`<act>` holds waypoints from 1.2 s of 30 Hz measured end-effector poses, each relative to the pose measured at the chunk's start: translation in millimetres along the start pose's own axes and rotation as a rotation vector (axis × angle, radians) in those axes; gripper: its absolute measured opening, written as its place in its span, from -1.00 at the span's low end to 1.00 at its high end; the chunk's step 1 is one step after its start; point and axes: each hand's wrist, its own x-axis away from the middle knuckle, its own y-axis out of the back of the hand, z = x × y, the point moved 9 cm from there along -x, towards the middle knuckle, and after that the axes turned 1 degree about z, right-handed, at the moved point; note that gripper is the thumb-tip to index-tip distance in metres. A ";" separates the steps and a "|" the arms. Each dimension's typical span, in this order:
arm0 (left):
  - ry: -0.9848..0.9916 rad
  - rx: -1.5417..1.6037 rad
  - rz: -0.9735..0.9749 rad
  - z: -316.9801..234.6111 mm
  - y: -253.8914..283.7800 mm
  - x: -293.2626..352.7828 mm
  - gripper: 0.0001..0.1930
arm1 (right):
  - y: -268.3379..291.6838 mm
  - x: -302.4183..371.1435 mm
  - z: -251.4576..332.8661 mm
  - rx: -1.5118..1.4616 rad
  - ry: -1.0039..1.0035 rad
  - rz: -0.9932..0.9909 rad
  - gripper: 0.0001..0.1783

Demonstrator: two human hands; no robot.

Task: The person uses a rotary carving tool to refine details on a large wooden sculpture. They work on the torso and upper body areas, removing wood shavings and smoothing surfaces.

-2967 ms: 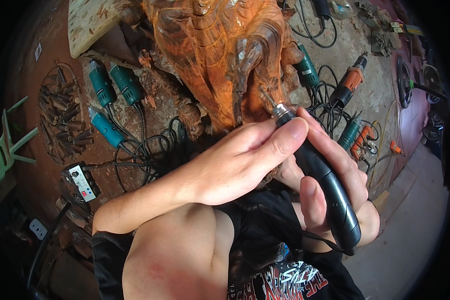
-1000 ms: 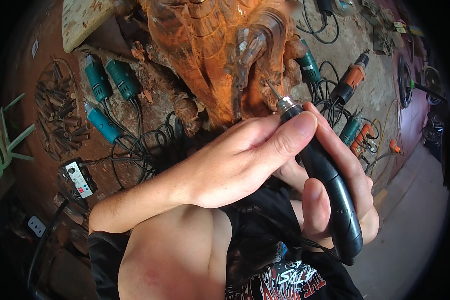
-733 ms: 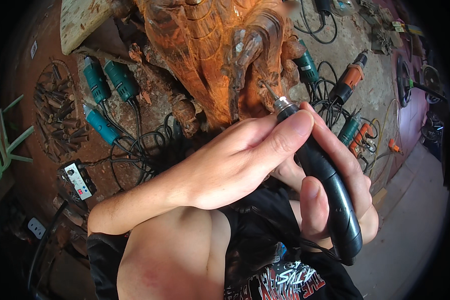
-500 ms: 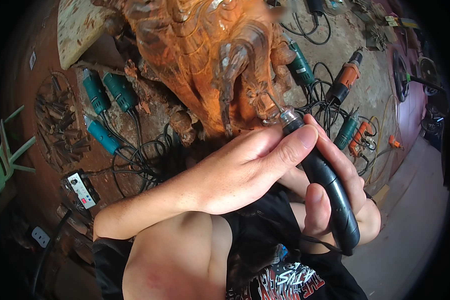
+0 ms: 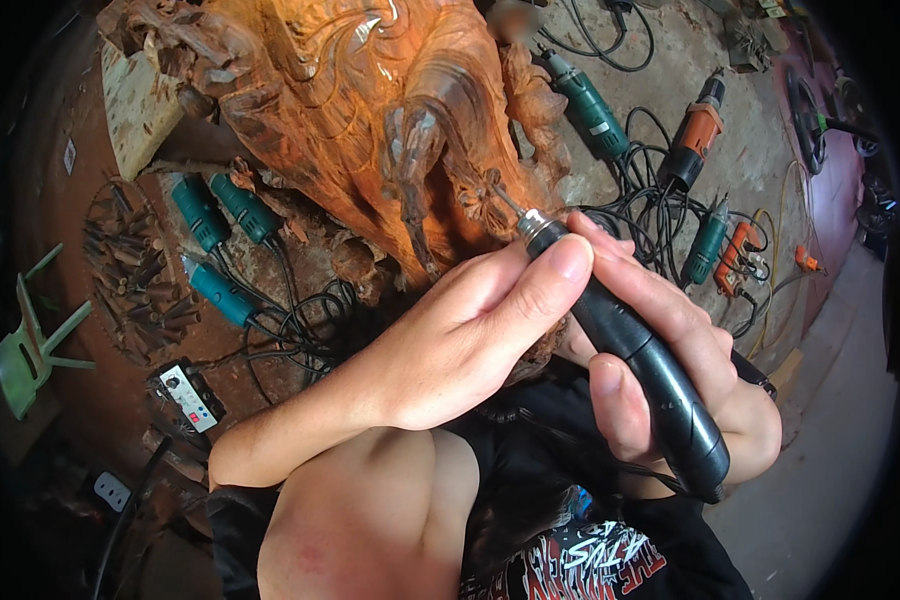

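Observation:
A large orange-brown wood carving (image 5: 340, 130) with deep folds fills the top middle. My right hand (image 5: 685, 345) wraps round the body of a black pen-shaped rotary tool (image 5: 620, 330). Its thin metal bit (image 5: 508, 199) reaches a small knot-like carved detail (image 5: 482, 212) low on the carving's right side; I cannot tell whether the tip presses on it. Lying across from the left, my left hand (image 5: 480, 325) grips the tool's front end, thumb on top just behind the metal collar. Its other fingers are partly hidden under the tool and against the wood.
Two green power tools (image 5: 200, 213) and a blue one (image 5: 219, 292) lie left, near a round pile of bits (image 5: 140, 285) and a control box (image 5: 185, 398). Right of the carving are green grinders (image 5: 588, 103), an orange one (image 5: 694, 140) and tangled black cords. A green chair (image 5: 32, 360) stands far left.
The whole view has shifted slightly, with the carving lower left in it. Both hands keep their hold on the rotary tool, its bit still at the same carved detail.

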 end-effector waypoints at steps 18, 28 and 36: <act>-0.011 -0.022 -0.043 -5.3 -0.8 -4.8 -0.49 | 4.1 -3.3 2.3 -0.001 -0.017 -0.024 -0.47; 0.052 -0.129 -0.070 1.2 -0.5 3.3 -0.48 | 7.9 9.8 0.6 -0.013 0.018 -0.230 -0.48; 0.077 -0.381 0.284 -4.9 -24.1 24.6 -0.45 | -4.2 50.7 27.8 0.081 0.207 -0.299 -0.50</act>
